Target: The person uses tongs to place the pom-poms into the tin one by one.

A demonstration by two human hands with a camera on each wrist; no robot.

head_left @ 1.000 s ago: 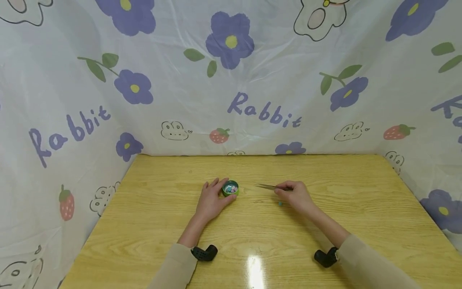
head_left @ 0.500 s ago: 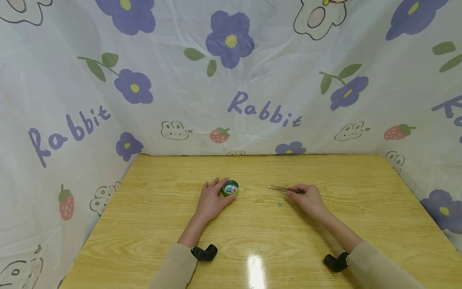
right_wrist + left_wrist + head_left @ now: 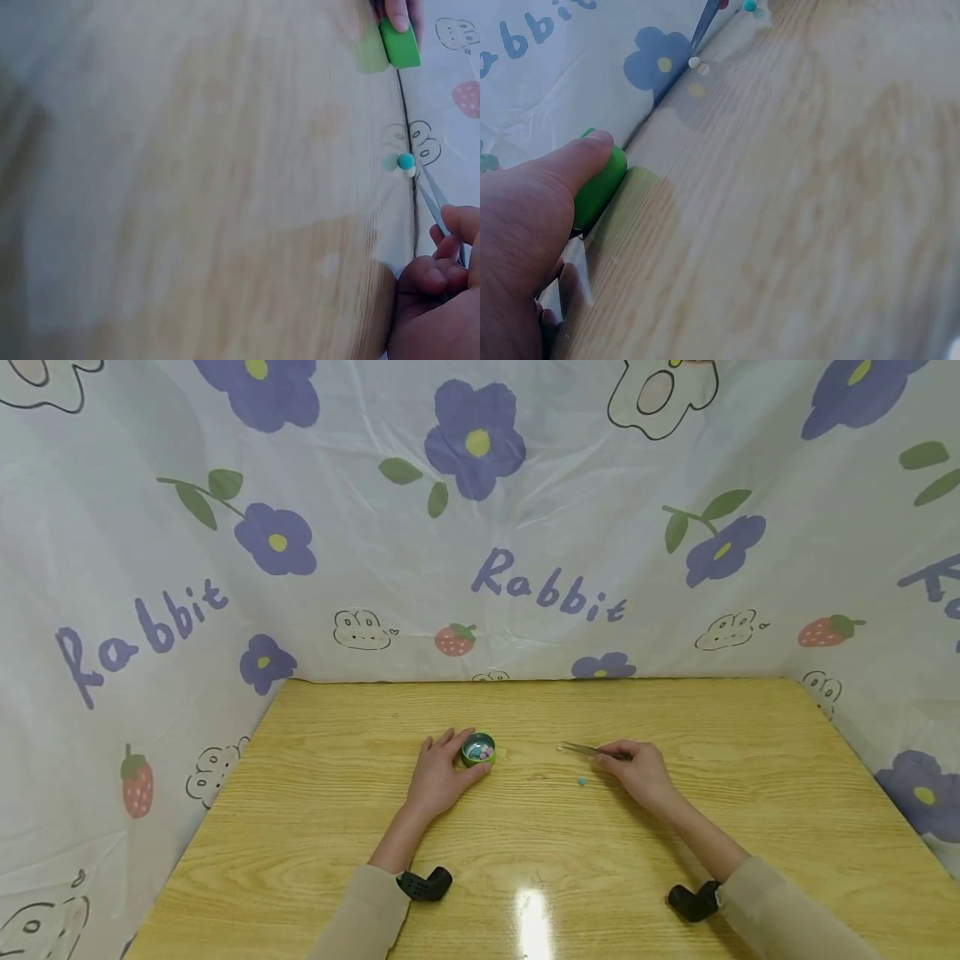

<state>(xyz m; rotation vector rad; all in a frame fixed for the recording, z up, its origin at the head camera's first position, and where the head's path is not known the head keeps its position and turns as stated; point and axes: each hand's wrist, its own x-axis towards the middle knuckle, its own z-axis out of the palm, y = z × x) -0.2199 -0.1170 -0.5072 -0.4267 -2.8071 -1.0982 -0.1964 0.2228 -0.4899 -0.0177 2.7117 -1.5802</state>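
Observation:
My left hand (image 3: 438, 777) holds a small round green container (image 3: 478, 762) between thumb and fingers, on the table. Several pink, white and teal beads (image 3: 483, 753) lie inside it. To the right, my right hand (image 3: 637, 772) pinches metal tweezers (image 3: 592, 750), whose tips point left. A tiny white bead (image 3: 694, 62) lies on the table at the tips; whether they grip it I cannot tell. Closer to me than the tweezers lies a teal bead (image 3: 582, 782). The left wrist view shows the thumb pressed on the container's green side (image 3: 604, 187).
The wooden table (image 3: 480, 852) has a glossy surface that mirrors the beads. A printed cloth (image 3: 555, 527) hangs behind it and along its sides. Each wrist carries a black device (image 3: 426, 885).
My right hand has moved right with the tweezers, away from the container, and their tips are now by the white bead. The left hand and container have stayed in place.

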